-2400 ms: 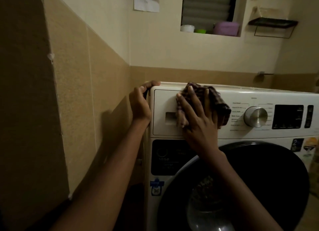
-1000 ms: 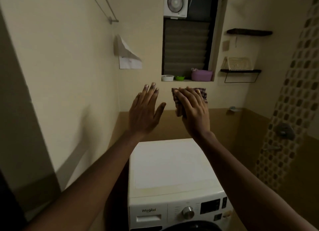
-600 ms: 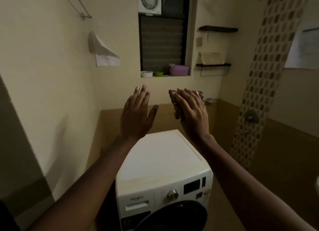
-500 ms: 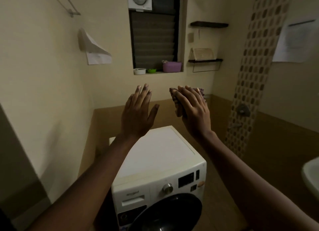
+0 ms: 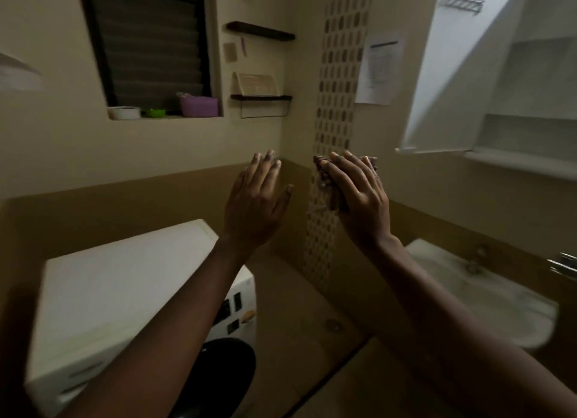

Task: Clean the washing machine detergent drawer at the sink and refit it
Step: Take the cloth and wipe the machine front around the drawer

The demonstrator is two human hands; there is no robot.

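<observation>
Hands are being held up mid-air: the left hand (image 5: pixel 254 199) spread and empty, the right hand (image 5: pixel 359 196) pressing a checked cloth (image 5: pixel 324 171). Drawer front, blurred, is being judged refitted in the washing machine (image 5: pixel 125 280) at 8 o'clock; sink (image 5: pixel 487 296) at 4 o'clock.

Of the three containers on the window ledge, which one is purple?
The purple tub at the right end of the ledge, the largest one. The green bowl sits in the middle and the white tub on the left.
</observation>
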